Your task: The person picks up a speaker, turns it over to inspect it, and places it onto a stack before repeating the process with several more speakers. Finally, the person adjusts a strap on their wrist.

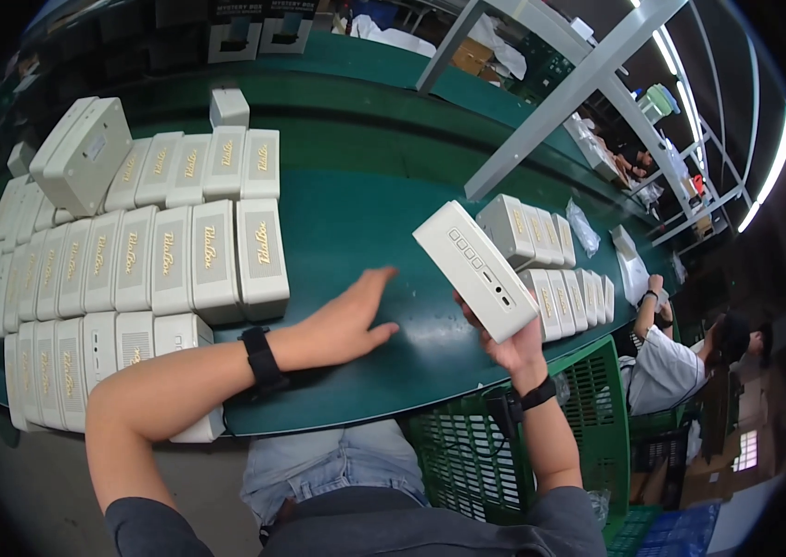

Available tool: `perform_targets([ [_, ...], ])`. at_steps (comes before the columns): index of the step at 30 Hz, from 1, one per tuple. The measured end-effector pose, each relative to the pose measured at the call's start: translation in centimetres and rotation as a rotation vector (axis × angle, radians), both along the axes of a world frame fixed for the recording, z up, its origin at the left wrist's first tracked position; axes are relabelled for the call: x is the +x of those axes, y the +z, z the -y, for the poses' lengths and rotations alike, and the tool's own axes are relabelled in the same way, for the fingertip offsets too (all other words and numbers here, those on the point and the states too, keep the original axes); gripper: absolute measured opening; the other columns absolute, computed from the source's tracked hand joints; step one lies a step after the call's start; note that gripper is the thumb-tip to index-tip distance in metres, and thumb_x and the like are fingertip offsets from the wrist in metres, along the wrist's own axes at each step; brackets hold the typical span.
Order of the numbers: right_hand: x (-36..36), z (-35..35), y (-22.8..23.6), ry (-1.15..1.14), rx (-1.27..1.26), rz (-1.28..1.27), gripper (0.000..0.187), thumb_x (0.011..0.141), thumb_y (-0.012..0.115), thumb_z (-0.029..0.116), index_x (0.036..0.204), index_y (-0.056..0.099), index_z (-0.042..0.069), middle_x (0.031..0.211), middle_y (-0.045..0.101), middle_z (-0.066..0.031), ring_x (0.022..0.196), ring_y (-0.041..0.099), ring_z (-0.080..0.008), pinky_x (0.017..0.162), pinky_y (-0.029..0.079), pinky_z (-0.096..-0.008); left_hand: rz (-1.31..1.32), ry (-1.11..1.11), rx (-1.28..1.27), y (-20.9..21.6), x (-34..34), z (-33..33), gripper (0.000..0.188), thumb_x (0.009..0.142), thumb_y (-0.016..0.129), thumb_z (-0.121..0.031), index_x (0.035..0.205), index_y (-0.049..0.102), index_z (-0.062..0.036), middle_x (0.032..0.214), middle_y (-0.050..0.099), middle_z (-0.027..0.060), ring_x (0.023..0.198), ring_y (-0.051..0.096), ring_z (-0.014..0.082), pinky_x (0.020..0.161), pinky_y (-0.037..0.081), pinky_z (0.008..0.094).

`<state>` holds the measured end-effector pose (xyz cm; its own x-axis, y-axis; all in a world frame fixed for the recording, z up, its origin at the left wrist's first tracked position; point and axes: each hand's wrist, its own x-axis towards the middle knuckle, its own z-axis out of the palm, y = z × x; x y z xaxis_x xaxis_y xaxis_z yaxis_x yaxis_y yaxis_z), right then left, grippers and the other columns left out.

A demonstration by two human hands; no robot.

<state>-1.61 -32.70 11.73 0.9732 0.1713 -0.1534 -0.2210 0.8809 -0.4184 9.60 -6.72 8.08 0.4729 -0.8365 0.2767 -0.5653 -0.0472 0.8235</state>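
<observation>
within curled right hand (pixel 517 347), white device (pixel 476 270)

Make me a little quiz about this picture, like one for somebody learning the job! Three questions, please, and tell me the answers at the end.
1. Which hand holds the tilted white device with a row of square buttons?
2. True or false: the left hand is open and holds nothing.
3. Fill in the gap: the bigger group of white devices stands on the green table toward the person's ____ side.

Key:
1. The right hand.
2. True.
3. Left.
</observation>
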Motion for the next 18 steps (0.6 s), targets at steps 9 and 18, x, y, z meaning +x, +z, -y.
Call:
perform_targets([
  [9,-1.6,0.3,-4.4,0.064,0.137,-0.151,0.062,0.089,0.040,0.036,0.138,0.029,0.000,0.133,0.037,-0.0264,0.107,0.055,-0.0384,0.076,0.055,-0.0415,0.128,0.047,-0.259,2.4,0.1,0.6,0.086,0.079,0.068,-0.019,0.141,0.009,-0.0043,0.142,0.024,0.0187,0.132,0.028,0.0307,0.105,0.030,0.0388],
  [18,-1.0,-3.0,-2.9,0.031,-0.475,-0.161,0.073,0.083,0.047,0.045,0.136,0.031,-0.003,0.127,0.049,-0.0212,0.107,0.057,-0.0306,0.087,0.050,-0.0372,-0.344,-0.004,-0.205,3.9,-0.8,0.3,0.086,0.072,0.075,-0.020,0.140,0.024,-0.0062,0.145,0.027,0.0116,0.132,0.030,0.0234,0.107,0.027,0.0358],
])
